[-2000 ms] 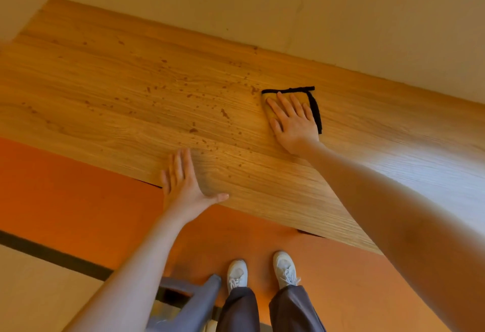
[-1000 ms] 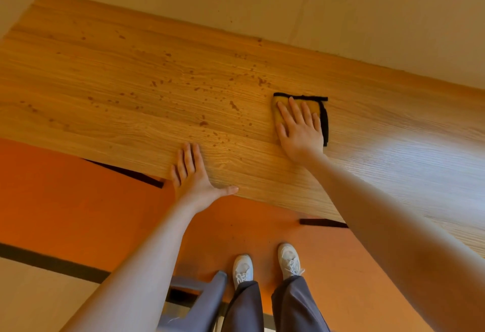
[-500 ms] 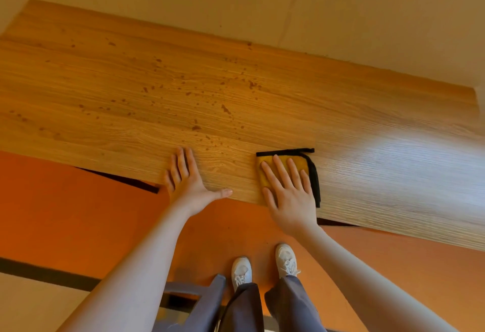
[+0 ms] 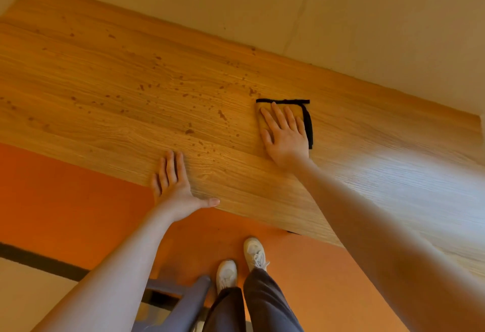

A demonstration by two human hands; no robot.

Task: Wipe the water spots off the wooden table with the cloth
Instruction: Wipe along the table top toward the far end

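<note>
Right hand (image 4: 286, 134): flat, fingers straight, pressing the folded yellow cloth (image 4: 305, 117) with black edging onto the wooden surface (image 4: 105, 74), just right of the water spots (image 4: 204, 111), likely so the palm's weight drives the wipe. Left hand (image 4: 174, 189): open, spread flat at the near edge, probably bracing the reach.
</note>
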